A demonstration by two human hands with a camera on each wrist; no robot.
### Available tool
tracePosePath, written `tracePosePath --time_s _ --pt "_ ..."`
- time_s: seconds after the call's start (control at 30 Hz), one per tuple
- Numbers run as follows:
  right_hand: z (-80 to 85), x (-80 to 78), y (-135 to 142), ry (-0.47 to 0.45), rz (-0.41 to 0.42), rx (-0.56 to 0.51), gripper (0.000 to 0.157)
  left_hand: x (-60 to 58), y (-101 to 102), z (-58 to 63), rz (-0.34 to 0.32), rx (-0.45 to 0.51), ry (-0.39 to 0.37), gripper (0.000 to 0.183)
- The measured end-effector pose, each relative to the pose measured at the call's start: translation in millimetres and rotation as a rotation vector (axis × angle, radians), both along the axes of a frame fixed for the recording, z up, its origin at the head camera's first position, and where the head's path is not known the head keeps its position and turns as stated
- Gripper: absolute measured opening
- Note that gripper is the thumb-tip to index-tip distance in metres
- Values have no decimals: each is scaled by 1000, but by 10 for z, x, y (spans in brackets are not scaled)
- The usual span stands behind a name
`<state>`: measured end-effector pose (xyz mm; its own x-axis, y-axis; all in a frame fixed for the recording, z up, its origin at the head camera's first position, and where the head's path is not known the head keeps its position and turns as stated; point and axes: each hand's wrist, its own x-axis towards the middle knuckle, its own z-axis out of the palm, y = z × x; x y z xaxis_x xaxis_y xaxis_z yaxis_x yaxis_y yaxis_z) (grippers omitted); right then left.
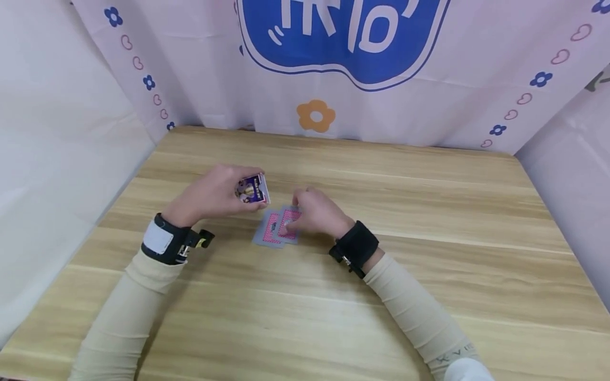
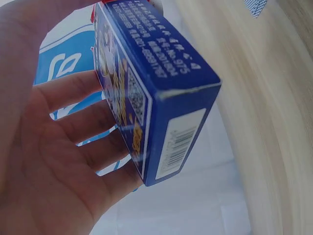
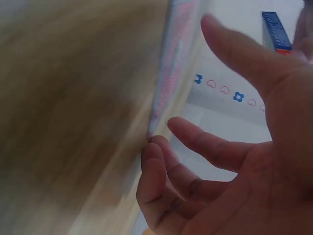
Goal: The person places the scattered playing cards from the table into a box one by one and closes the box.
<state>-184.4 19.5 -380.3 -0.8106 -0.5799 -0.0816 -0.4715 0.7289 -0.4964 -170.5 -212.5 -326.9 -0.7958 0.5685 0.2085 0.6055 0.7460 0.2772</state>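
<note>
My left hand (image 1: 216, 191) grips a small playing card box (image 1: 251, 189) above the table, left of centre. Up close in the left wrist view, the box (image 2: 164, 54) is blue, with white print and a barcode on one end. Two overlapping piles of playing cards (image 1: 269, 232), pink-patterned backs up, lie below and to the right of it. Over the right-hand pile is my right hand (image 1: 320, 212). The right wrist view shows its thumb apart from the cards (image 3: 171, 68) and its loosely bent fingertips at their edge; whether they touch is blurred.
Beneath both hands spreads a wood-grain table (image 1: 267, 317). A white curtain (image 1: 371, 116) with a blue emblem and flower prints hangs along its far edge. White cloth (image 1: 62, 132) hangs at the left side. Black straps with small cameras circle both wrists.
</note>
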Motion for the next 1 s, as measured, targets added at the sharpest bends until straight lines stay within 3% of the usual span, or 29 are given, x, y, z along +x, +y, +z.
tracePosePath --time_s 0.3,0.47,0.6,0.7,0.77,1.0 --pt "-19 36 3 15 -34 59 62 12 26 4 -11 9 -11 66" --pt "-7 3 27 -15 -26 6 37 27 20 12 -7 15 -12 66" --pt "24 -33 64 -83 35 -62 19 34 30 12 -18 8 -1 65" --pt "78 -72 113 -144 97 -149 6 41 40 9 -24 7 -5 66" --pt "144 -91 152 -189 96 -234 9 48 41 10 -23 5 -14 66" --pt "414 -73 207 -236 -108 -597 18 59 61 2 -27 13 -38 66"
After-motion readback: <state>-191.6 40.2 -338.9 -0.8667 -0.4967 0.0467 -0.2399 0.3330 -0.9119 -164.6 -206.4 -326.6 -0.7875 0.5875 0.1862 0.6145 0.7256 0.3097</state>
